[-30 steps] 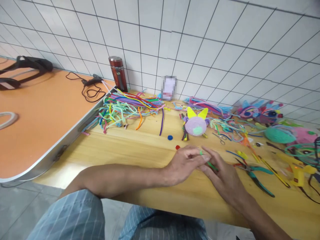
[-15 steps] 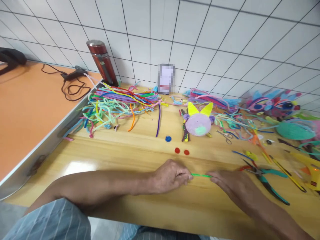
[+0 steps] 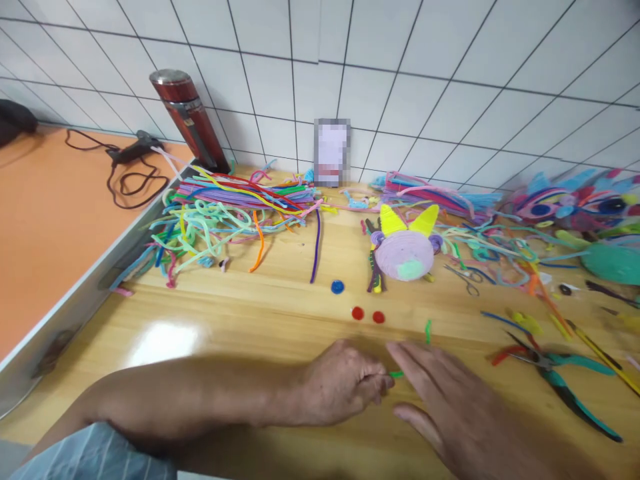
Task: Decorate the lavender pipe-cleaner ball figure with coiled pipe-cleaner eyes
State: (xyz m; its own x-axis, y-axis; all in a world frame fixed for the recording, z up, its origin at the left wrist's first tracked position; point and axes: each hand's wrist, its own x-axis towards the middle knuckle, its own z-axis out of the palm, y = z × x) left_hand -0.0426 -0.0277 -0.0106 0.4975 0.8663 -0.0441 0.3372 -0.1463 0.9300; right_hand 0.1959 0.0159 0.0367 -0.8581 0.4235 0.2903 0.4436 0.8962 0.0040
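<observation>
A thin green pipe cleaner [image 3: 397, 375] shows its near end at the fingertips of my left hand [image 3: 345, 383], which is closed in a pinch on it. My right hand [image 3: 450, 407] is just to the right, its thumb spread from its straight fingers. The pipe cleaner passes out of sight at those fingers, and a short green piece [image 3: 428, 331] stands out beyond them; whether the two are one is hidden. Beyond the hands lie two red discs [image 3: 368, 315] and a blue disc [image 3: 337, 287]. Farther back is a lilac oval head [image 3: 404, 253] with yellow pointed ears.
Pliers [image 3: 550, 363] with teal handles lie right of my right hand, small scissors [image 3: 467, 279] behind them. Pipe cleaners [image 3: 245, 193] are heaped at the back left, with another bundle [image 3: 435, 197] at the back right. A red flask [image 3: 190, 123] and a phone [image 3: 332, 153] stand by the wall.
My right hand has opened from its pinch on the green pipe cleaner, thumb and fingers now apart. My left hand keeps its pinch. The view has shifted slightly.
</observation>
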